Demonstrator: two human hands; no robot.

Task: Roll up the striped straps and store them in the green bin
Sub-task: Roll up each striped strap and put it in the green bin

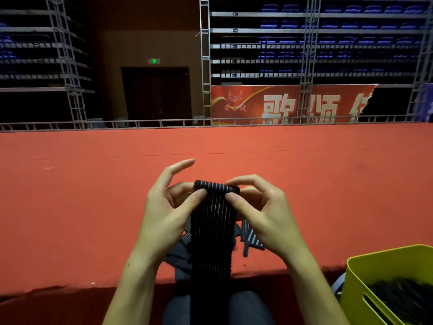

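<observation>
A black strap with thin white stripes (212, 231) hangs down in front of me, its top end curled into a small roll. My left hand (168, 207) pinches the roll's left end with thumb and a bent finger, its forefinger stretched out above. My right hand (260, 207) pinches the roll's right end between thumb and curled fingers. The strap's tail drops over the stage edge toward my lap. The green bin (365, 273) stands at the lower right and holds dark straps (403, 299).
More striped straps (251, 238) lie in a loose heap on the red carpeted stage (93, 195) behind my hands. The stage's front edge runs below my wrists. A metal truss rail, a red banner and blue seats stand far behind.
</observation>
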